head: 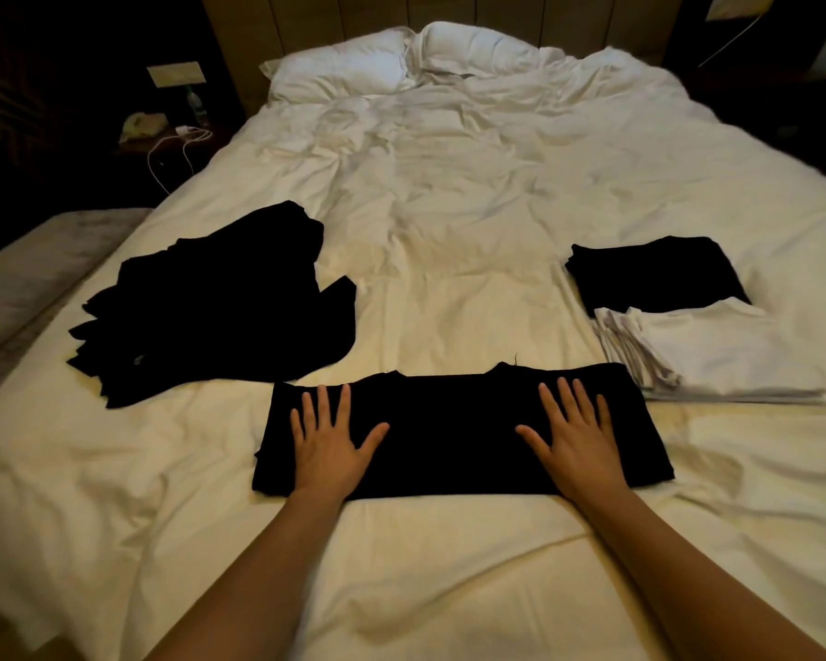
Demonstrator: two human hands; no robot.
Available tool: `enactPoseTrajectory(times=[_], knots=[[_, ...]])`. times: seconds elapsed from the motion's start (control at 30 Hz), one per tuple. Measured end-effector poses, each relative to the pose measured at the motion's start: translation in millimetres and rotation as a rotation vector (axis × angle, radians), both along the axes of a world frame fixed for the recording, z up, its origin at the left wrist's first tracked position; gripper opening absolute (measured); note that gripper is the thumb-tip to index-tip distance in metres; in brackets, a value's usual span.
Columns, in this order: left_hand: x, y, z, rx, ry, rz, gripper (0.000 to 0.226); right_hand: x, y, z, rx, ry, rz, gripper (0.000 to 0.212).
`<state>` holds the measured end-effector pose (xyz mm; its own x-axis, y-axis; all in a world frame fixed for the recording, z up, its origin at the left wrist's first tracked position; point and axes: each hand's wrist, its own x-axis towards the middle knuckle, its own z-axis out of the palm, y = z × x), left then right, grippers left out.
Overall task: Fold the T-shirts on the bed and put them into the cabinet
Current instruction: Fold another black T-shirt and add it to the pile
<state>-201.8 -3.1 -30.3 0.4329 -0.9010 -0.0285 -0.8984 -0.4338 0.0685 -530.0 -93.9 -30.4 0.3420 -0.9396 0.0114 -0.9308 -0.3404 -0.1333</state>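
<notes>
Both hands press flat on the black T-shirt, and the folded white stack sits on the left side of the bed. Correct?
Not quite. Head view: left hand and right hand do press flat on the black T-shirt, but the folded white stack sits on the right.

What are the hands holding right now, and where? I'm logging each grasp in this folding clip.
Nothing is gripped. The left hand and right hand both lie flat, fingers spread, pressing on the half-folded black T-shirt, one near each end.

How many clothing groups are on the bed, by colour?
Black: 3, an unfolded pile, a folded stack, and a shirt under both flat hands.
White: 1, a folded stack.
Total: 4
</notes>
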Motion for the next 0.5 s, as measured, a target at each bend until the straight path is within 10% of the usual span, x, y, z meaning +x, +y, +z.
enactPoseTrajectory(times=[0.27,0.5], knots=[[-31.8,3.9,5.2,-0.044,-0.046,-0.179,0.096,-23.6,9.7,1.6,-0.335,-0.368,-0.289,0.044],[-106.8,-18.3,8.6,0.064,-0.006,-0.438,0.087,-49.7,13.5,-3.9,-0.185,-0.553,-0.521,0.066]])
